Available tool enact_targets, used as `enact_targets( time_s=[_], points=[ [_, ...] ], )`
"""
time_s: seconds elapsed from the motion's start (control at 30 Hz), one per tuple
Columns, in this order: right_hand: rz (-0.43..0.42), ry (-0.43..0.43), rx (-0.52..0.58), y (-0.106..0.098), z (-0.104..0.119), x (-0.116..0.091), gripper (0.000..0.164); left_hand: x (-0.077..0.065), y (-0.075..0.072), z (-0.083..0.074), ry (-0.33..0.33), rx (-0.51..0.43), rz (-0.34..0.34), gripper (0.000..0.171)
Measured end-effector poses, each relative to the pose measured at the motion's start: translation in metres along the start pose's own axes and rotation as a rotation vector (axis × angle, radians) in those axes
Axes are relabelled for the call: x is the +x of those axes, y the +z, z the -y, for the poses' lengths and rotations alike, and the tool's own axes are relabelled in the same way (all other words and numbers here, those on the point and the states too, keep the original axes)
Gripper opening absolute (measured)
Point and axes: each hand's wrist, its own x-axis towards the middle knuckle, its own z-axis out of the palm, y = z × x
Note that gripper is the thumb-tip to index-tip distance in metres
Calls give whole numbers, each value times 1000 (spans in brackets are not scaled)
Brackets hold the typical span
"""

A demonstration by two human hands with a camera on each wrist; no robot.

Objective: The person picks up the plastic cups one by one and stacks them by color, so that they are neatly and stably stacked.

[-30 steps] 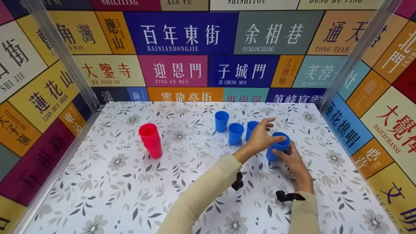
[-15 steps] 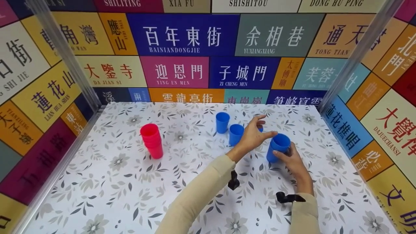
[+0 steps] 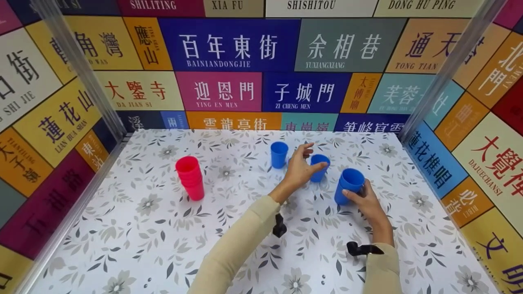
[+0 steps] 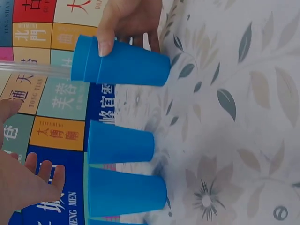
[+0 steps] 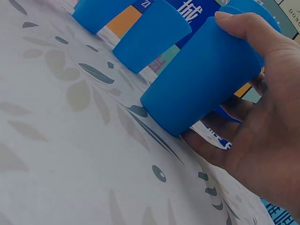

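Two nested blue cups stand upright at the right, and my right hand grips them with thumb and fingers; the right wrist view shows the thumb near the upper rim of the nested cups. My left hand is over the row of single blue cups, thumb and fingers spread apart, holding nothing. Just right of it is one blue cup, partly behind the thumb. Another blue cup, hidden by this hand in the head view, appears in the left wrist view. The farthest blue cup stands behind.
A stack of several red cups stands on the left side of the table. A floral cloth covers the tabletop. Walls with colourful sign panels enclose the back and both sides, with clear corner posts.
My left hand has drawn away from the nested cups' rim and moved left, uncovering one single cup and covering another. My right hand keeps holding the nested cups in place.
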Motion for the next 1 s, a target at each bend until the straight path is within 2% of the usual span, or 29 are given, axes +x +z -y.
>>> enact_targets(
  time_s=[0.27,0.63,1.0],
  points=[
    [0,3,11,0,-1,2,87,1,-13,14,31,64,-61,65],
    [1,8,-10,-1,-2,1,88,-2,-22,38,-2,69,-108,68],
    [12,-6,-11,-1,-2,-1,90,-8,-22,55,-38,107,-150,76]
  ],
)
